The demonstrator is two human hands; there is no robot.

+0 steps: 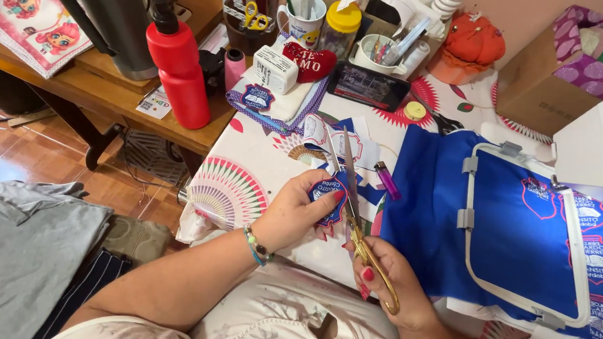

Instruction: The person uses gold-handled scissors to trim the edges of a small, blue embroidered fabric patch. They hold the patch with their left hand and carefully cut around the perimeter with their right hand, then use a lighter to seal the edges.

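Seen from above at a crowded sewing table: left hand (298,210) curled around an embroidered shield-shaped patch (328,200), thumb pressed flat on its blue face, fingers tucked beneath. Right hand (390,283) clenched through the gold handles of a pair of scissors (352,193), red-painted nails showing, blades parted in a narrow V and pointing away from the body, the patch's right edge lying at the blades. Patch held just above the patterned tablecloth (247,163), between both hands and close to the lap. Just beside the scissors, a purple lighter (387,180). To the right, blue fabric (426,210) stretched in a white embroidery hoop (528,236), stitched with further shield emblems. Further back on the left, a red bottle (180,74) on a wooden table (99,90).
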